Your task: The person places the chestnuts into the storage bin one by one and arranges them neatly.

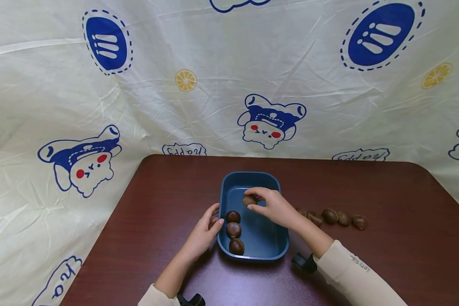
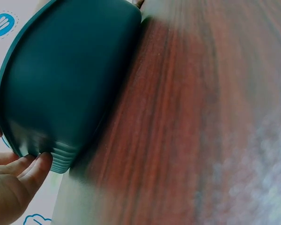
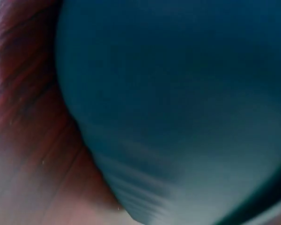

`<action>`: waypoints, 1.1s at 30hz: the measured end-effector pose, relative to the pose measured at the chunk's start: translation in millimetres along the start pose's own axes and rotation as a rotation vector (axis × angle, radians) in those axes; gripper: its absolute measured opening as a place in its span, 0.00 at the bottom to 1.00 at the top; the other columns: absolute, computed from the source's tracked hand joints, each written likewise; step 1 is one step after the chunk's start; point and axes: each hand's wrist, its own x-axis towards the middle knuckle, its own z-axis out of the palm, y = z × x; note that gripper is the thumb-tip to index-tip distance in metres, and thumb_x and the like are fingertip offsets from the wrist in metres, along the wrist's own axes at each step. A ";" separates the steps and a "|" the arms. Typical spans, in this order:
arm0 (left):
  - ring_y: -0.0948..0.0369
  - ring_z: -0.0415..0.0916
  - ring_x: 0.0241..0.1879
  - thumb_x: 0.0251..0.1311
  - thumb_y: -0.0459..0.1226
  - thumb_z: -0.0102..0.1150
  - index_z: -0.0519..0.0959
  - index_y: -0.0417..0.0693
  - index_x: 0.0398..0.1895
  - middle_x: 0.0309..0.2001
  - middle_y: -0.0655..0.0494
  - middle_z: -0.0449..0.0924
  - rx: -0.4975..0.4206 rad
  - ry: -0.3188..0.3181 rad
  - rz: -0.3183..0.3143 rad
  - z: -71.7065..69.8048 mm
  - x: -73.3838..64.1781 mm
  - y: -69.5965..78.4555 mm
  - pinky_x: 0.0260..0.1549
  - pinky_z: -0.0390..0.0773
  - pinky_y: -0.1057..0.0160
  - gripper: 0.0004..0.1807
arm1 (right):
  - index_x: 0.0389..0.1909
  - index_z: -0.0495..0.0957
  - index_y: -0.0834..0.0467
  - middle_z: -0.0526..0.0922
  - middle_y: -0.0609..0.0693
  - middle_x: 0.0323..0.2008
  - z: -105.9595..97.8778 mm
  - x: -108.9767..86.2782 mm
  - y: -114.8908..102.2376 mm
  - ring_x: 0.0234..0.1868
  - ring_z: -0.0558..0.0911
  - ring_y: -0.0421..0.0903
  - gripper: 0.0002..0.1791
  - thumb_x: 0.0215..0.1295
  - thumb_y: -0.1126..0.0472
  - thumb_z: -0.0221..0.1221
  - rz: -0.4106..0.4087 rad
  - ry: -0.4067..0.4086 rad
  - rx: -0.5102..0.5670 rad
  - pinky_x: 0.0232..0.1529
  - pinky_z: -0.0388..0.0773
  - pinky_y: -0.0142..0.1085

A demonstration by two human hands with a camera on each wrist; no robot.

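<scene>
A blue rectangular tray [image 1: 264, 243] stands on the table. Three brown chestnuts [image 1: 233, 230] lie in a column along its left inner wall. My left hand [image 1: 199, 236] holds the tray's left side, thumb at the rim and fingers against the outer wall; in the left wrist view its fingertips [image 2: 43, 164] touch the ribbed corner. Above the tray's upper part, my right hand [image 1: 273, 207] pinches another chestnut [image 1: 248, 200] between thumb and fingers. The right wrist view is filled by the tray's outer wall [image 3: 168, 93], and the hand itself does not show there.
Several more chestnuts [image 1: 330, 216] lie in a row on the dark red-brown table [image 1: 168, 191], right of the tray; the right forearm partly hides the nearest. A pale patterned sheet [image 1: 210, 114] hangs behind the table.
</scene>
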 end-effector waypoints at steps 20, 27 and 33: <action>0.38 0.61 0.56 0.64 0.27 0.42 0.53 0.29 0.62 0.59 0.28 0.57 -0.039 -0.027 0.010 -0.1 -4.1 19.3 0.51 0.64 0.46 0.24 | 0.52 0.72 0.66 0.78 0.54 0.46 33.7 22.3 8.4 0.47 0.75 0.49 0.19 0.62 0.61 0.56 0.055 -0.135 0.081 0.48 0.71 0.45; 0.42 0.62 0.56 0.66 0.32 0.43 0.52 0.33 0.64 0.60 0.32 0.57 -0.025 -0.022 0.009 -0.2 -0.1 1.6 0.51 0.65 0.49 0.26 | 0.52 0.73 0.66 0.78 0.55 0.46 37.7 21.5 11.8 0.48 0.75 0.51 0.19 0.62 0.60 0.55 0.075 -0.129 0.081 0.47 0.71 0.45; 0.44 0.62 0.57 0.66 0.34 0.44 0.52 0.35 0.65 0.60 0.34 0.57 -0.019 -0.026 0.012 -1.1 0.9 -3.2 0.52 0.64 0.48 0.27 | 0.52 0.72 0.66 0.77 0.57 0.48 37.5 21.7 12.6 0.47 0.77 0.52 0.19 0.62 0.61 0.55 0.108 -0.127 0.098 0.44 0.74 0.43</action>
